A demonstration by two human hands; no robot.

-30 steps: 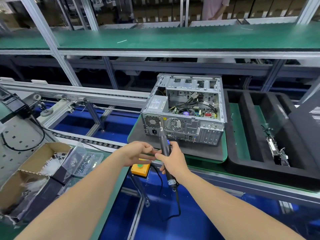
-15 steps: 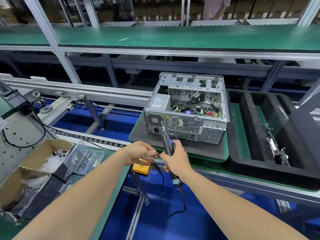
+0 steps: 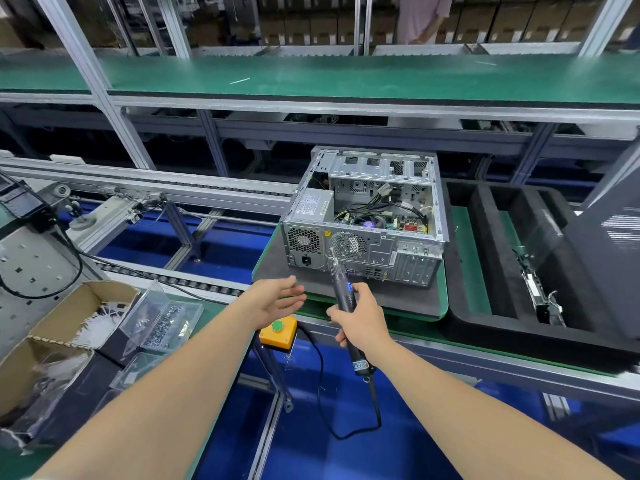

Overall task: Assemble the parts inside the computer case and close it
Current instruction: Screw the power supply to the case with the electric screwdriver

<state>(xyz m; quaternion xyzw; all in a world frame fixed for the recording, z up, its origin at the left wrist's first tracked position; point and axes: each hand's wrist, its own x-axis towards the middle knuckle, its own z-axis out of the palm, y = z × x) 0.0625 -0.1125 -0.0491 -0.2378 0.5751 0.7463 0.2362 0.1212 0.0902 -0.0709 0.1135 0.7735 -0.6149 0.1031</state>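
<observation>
An open grey computer case (image 3: pixel 367 216) lies on a dark mat on a green pallet (image 3: pixel 441 299), its rear panel facing me and its wiring and board exposed from above. My right hand (image 3: pixel 360 317) grips a black corded electric screwdriver (image 3: pixel 341 289), whose tip points up at the case's rear fan grille. My left hand (image 3: pixel 277 299) is held out flat, palm up, just left of the screwdriver and in front of the case, holding nothing.
A yellow button box (image 3: pixel 278 332) sits under my left hand. A clear box of screws (image 3: pixel 166 320) and cardboard boxes (image 3: pixel 69 317) stand at the left. A black foam tray (image 3: pixel 519 271) with a part lies to the right. A person stands far behind the upper green shelf (image 3: pixel 311 77).
My left hand has let go of the screwdriver's front end and spread open, palm up. My right hand has lifted the screwdriver a little toward the case's rear panel.
</observation>
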